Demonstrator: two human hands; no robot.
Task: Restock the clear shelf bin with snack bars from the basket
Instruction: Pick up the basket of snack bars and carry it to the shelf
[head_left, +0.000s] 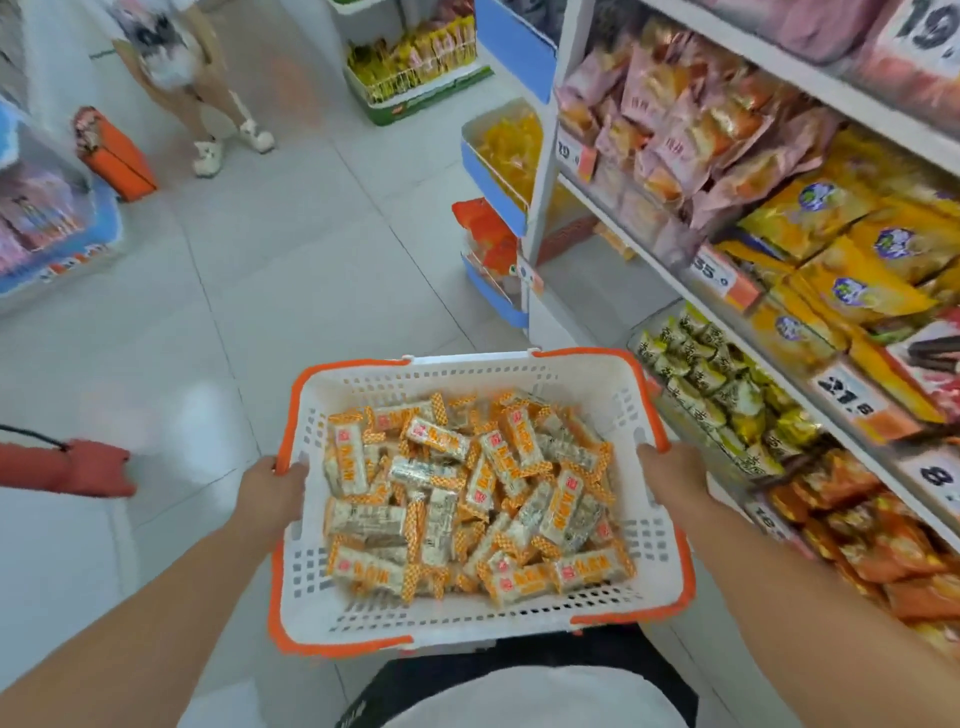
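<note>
The white, orange-rimmed basket (483, 613) of snack bars (467, 493) is held level by the left hand (270, 493) and right hand (670, 480), each grip curled over a side rim, so nothing spills beside the shelf bin (711, 395).

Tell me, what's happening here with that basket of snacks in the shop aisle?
A person is carrying a white basket with an orange rim, the left hand and right hand each gripping a side. It holds a heap of orange-wrapped snack bars. Stocked shelves stand to the right, a clear bin of green-and-yellow packets nearest the basket. No bar has been picked up yet. Another person stands further down the aisle.
</note>
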